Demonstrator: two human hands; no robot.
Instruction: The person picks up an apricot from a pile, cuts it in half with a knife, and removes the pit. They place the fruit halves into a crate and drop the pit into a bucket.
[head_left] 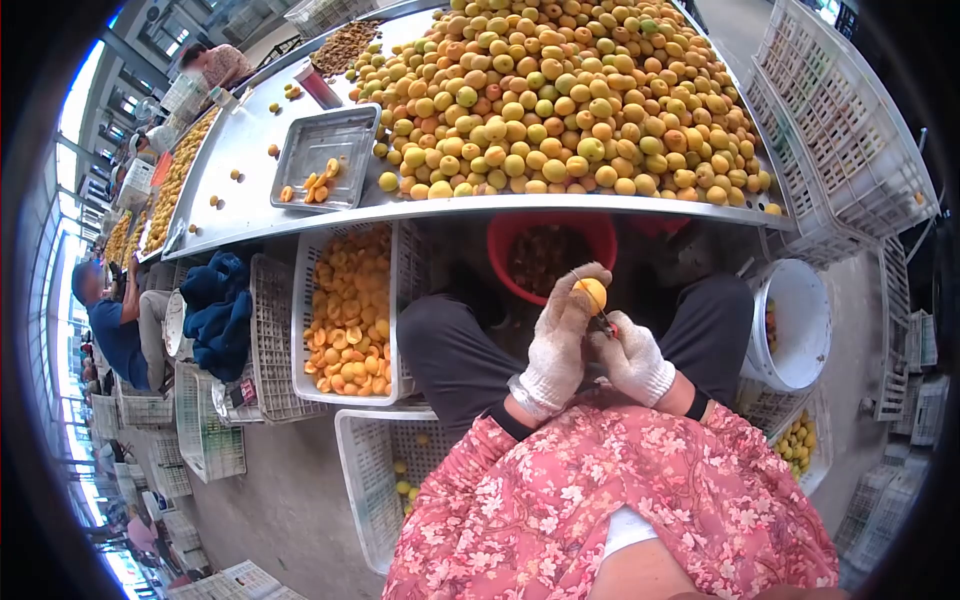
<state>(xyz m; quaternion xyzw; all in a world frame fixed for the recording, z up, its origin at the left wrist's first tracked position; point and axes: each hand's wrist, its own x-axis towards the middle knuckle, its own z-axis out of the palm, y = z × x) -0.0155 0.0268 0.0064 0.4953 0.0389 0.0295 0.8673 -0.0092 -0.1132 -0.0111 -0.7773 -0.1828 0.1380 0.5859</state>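
A yellow-orange apricot (591, 295) is held in the fingers of my left hand (562, 345), which wears a soiled white glove. My right hand (633, 361), also gloved, is closed around a small knife with a red handle (613, 329); its thin blade touches the fruit. Both hands are close together above my lap. Beyond them, under the table edge, a red basin (497, 253) contains dark brown pieces. A large heap of whole apricots (560, 110) covers the metal table (240, 160).
On the table, a metal tray (283, 165) holds several apricot halves. A white crate (305, 300) of halves stands left of my legs, another crate (352, 470) below it. To the right are a white bucket (803, 325) and stacked crates (850, 120). Other people sit at far left.
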